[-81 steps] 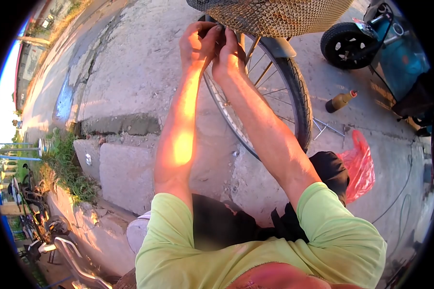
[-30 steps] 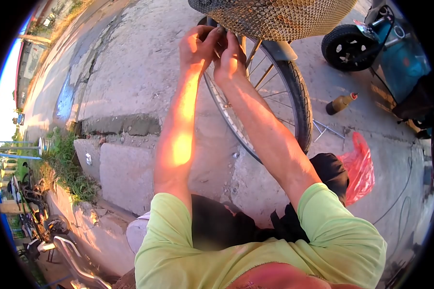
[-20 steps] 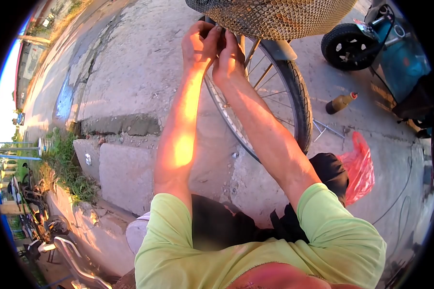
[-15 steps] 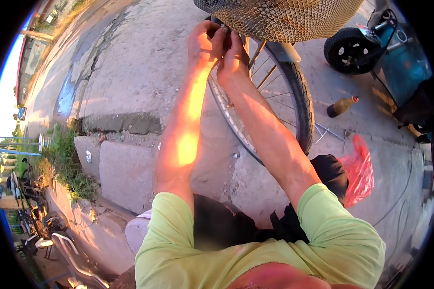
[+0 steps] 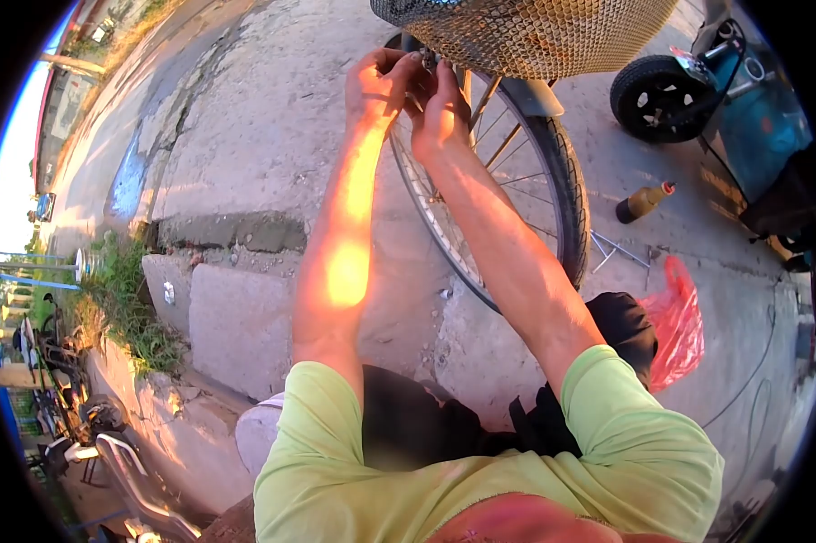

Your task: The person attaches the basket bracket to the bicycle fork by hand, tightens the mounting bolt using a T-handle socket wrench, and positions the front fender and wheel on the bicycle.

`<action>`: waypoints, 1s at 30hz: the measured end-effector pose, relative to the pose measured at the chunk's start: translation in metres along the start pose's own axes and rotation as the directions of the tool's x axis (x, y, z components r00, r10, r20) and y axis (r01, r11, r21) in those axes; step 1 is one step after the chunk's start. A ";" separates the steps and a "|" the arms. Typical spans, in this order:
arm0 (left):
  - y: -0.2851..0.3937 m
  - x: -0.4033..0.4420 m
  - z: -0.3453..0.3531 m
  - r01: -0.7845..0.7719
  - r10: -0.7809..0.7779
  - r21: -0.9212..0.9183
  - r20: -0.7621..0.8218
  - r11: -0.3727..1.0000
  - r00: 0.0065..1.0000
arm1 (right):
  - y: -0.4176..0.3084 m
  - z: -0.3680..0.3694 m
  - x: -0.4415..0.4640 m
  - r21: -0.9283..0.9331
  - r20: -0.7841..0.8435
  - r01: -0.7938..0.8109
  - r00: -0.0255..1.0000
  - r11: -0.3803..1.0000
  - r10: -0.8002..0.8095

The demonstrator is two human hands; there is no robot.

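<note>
The bare left hand (image 5: 374,89) and bare right hand (image 5: 442,118), fingers narrowed, grip not discernible, meet at a small grey metallic part (image 5: 428,59) beside the tan wire-mesh basket (image 5: 527,36), apparently in fine two-handed manipulation, next calling for steady fingertip control.

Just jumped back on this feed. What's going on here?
A person in a yellow-green shirt has the left hand and right hand close together by a mesh basket and a spoked wheel. What lies between the fingers is too hidden to make out. A bottle and a red plastic bag are toward the right of the view.
</note>
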State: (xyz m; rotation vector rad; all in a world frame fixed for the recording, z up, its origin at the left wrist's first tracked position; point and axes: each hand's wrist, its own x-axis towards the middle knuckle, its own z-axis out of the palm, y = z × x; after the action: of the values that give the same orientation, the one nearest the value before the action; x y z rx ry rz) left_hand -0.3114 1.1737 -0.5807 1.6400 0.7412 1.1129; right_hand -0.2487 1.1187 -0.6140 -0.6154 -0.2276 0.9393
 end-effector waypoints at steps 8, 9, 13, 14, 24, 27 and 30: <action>-0.005 0.002 0.001 -0.032 0.035 0.108 -0.027 0.994 0.999 | 0.000 0.000 0.000 -0.001 0.013 0.016 1.000 1.000 -0.016; -0.001 0.000 0.002 -0.044 0.049 0.157 -0.031 0.987 0.998 | -0.001 0.002 -0.001 -0.004 0.011 0.024 1.000 1.000 -0.024; 0.009 -0.005 0.012 -0.013 0.021 0.144 -0.055 0.990 0.998 | -0.001 0.007 -0.002 0.023 -0.024 0.065 0.998 0.998 -0.064; 0.003 -0.002 0.014 -0.027 0.038 0.150 -0.073 0.988 0.997 | 0.000 0.007 0.000 0.040 -0.024 0.069 0.997 0.997 -0.068; -0.021 0.009 0.020 -0.114 0.121 0.078 -0.095 0.990 0.988 | 0.010 -0.001 0.009 0.084 0.013 0.145 0.989 0.986 -0.147; -0.013 0.003 0.019 -0.054 0.059 0.053 -0.090 0.997 0.994 | 0.006 -0.001 0.005 0.079 0.006 0.061 0.998 0.995 -0.062; -0.002 0.000 0.013 0.088 -0.088 0.001 -0.044 0.996 0.995 | 0.002 0.002 -0.001 0.019 -0.024 0.010 1.000 1.000 -0.010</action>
State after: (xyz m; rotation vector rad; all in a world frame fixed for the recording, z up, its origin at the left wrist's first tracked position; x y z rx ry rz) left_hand -0.2991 1.1691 -0.5837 1.5739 0.8362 1.0886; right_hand -0.2516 1.1190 -0.6135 -0.6072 -0.1997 0.9230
